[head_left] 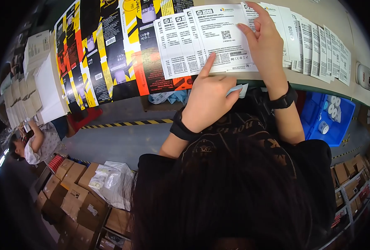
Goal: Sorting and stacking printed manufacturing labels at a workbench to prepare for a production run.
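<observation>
White printed sheets, with text and square codes, overlap in a fanned row along the table. My left hand has its index finger stretched onto the lower part of a front sheet. Its other fingers are curled, and a small folded light-blue piece sticks out beside the thumb; whether it is paper or cloth I cannot tell. Over the right edge of that same sheet is my right hand, thumb and index finger apart. Left of the white sheets, black, yellow and orange printed packaging sheets lie overlapped.
More white sheets fan out to the right, near a white rounded device. Below the table edge stands a blue bin with white rolls. Cardboard boxes fill the lower left. Another person works at far left.
</observation>
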The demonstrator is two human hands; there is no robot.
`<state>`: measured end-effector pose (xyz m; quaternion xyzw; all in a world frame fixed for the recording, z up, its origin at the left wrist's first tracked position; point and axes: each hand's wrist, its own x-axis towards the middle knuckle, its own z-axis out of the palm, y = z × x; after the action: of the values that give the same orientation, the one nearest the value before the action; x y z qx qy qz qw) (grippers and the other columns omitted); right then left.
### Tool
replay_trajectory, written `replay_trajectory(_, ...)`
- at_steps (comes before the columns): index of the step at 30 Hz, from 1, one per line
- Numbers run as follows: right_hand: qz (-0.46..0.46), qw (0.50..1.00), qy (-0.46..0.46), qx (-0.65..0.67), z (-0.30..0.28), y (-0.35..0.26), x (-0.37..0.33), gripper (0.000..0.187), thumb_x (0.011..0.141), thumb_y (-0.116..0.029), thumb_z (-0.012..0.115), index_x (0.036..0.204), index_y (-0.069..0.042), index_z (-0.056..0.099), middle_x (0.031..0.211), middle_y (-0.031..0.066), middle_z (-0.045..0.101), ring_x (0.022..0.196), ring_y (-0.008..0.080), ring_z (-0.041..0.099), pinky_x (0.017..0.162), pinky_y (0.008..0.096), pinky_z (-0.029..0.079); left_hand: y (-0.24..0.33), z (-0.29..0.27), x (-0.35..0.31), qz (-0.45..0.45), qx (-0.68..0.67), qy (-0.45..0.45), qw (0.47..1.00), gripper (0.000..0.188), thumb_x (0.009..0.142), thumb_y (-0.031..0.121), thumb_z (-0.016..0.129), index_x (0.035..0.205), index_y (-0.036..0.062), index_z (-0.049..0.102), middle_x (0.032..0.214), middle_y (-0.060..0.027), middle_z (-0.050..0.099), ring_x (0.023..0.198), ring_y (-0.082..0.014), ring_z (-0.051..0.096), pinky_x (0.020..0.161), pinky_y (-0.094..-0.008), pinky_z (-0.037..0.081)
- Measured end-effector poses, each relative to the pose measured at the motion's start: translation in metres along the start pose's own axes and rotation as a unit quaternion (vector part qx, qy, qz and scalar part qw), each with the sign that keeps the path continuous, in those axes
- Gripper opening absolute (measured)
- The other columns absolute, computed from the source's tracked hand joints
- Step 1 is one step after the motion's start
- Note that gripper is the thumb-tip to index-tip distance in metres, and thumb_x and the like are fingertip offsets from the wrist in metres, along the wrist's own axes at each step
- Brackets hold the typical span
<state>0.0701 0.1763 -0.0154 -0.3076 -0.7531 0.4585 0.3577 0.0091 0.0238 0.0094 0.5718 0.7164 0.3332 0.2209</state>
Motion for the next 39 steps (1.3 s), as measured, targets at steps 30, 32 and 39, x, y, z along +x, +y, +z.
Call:
replay_trajectory(30,-0.121,0.947,-0.217,-0.206,-0.035,-0.038,-0.015,0.037,0.082,-0.014,0.059,0.118,-0.007,0.051,0.120,0.0087,0.052,0.106,0.0204,0.051,0.096,0.0356,0.034,0.001,0.005,-0.019,-0.022,0.038,0.011,0.999,0.012,0.071,0.011,0.061,0.065,0.0019,0.055,0.055,-0.0114,0.054,0.059,-0.0267,0.058,0.109,-0.0443,0.020)
replay_trajectory(32,-0.029,0.985,-0.155,-0.069,-0.030,-0.036,-0.010,0.025,0.082,-0.010,0.061,0.105,-0.003,0.059,0.103,0.0081,0.060,0.087,0.0155,0.059,0.081,0.0274,0.044,0.001,0.005,-0.019,-0.023,0.039,0.009,0.999,0.012,0.071,0.011,0.061,0.065,0.0019,0.055,0.055,-0.0114,0.054,0.059,-0.0266,0.058,0.109,-0.0443,0.020)
replay_trajectory(39,0.195,0.963,-0.163,0.087,-0.012,-0.016,0.007,0.012,0.081,-0.010,0.064,0.087,0.000,0.063,0.068,-0.0011,0.058,0.060,0.0034,0.051,0.053,0.0158,0.040,0.003,0.004,-0.019,-0.034,0.042,-0.004,0.999,0.013,0.071,0.011,0.061,0.065,0.0020,0.055,0.054,-0.0112,0.054,0.058,-0.0263,0.058,0.109,-0.0441,0.020)
